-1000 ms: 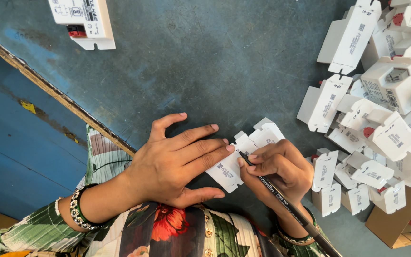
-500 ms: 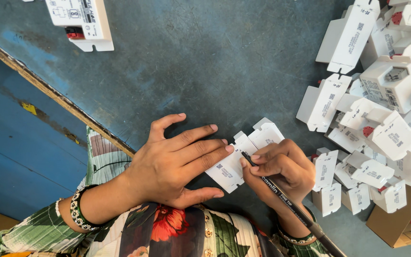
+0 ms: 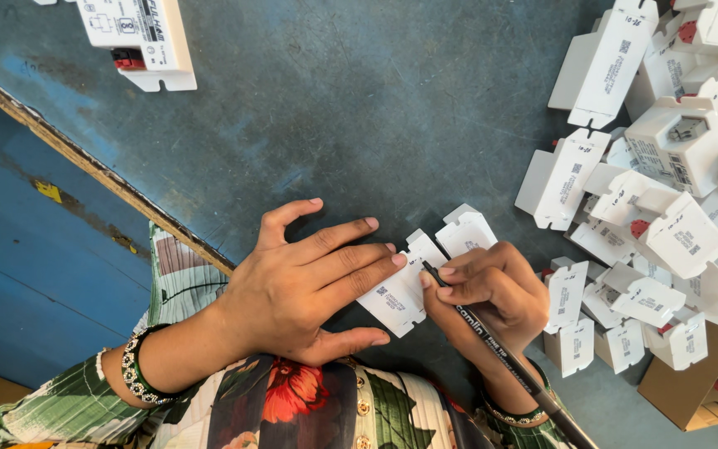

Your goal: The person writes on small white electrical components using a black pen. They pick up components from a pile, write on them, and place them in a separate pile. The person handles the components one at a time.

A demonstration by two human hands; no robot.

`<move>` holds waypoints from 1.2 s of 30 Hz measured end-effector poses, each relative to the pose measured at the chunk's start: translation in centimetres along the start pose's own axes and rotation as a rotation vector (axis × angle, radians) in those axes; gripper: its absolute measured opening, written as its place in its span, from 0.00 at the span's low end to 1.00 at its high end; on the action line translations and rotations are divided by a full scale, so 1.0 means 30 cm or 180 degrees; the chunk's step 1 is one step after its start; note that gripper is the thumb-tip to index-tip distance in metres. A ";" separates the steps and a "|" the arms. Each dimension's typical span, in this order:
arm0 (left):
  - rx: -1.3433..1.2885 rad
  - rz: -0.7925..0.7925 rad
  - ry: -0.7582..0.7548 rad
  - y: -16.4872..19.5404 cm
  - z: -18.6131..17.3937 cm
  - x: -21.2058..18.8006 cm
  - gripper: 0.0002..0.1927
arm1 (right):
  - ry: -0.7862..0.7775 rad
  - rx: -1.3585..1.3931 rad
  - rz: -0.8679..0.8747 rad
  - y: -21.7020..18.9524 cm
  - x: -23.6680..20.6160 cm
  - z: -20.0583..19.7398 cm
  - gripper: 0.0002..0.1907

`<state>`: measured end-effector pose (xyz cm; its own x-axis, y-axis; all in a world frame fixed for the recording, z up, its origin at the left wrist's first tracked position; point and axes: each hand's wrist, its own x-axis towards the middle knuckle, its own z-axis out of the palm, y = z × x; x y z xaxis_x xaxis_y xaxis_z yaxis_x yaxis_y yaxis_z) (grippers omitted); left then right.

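Left hand (image 3: 301, 287) lies flat with fingers spread, pressing a small white plastic case (image 3: 400, 287) onto the blue counter (image 3: 359, 108). Right hand (image 3: 492, 291) grips a black pen (image 3: 500, 353), its tip touching the case. More white cases (image 3: 666, 166) sit piled nearby.

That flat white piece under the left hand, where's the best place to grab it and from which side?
Grip the white piece by its long edges at the end toward the body, coming from above. It lies flat on the blue table, so only the edges offer purchase. The left hand presses its middle, and the right hand holds a black pen at the far end.
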<state>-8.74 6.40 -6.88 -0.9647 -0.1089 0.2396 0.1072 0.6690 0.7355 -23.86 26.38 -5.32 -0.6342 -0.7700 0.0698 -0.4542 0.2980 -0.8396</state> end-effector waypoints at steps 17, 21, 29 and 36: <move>0.0021 0.0021 0.0001 0.000 -0.002 0.001 0.32 | -0.0035 -0.0060 0.0012 -0.006 0.006 0.001 0.17; 0.0002 0.0003 -0.0005 0.000 -0.003 0.000 0.32 | -0.0044 -0.0047 0.0004 -0.002 0.008 -0.001 0.17; -0.0003 0.0011 0.0010 -0.001 -0.001 0.000 0.32 | 0.0039 -0.0049 0.0130 -0.012 0.005 0.002 0.16; -0.0011 0.0012 0.0011 -0.001 -0.001 0.001 0.32 | 0.0018 -0.0077 0.0092 -0.010 0.009 0.000 0.17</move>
<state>-8.76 6.36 -6.89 -0.9635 -0.1088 0.2446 0.1117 0.6670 0.7366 -23.90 26.07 -5.04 -0.6508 -0.7577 0.0489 -0.4507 0.3337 -0.8280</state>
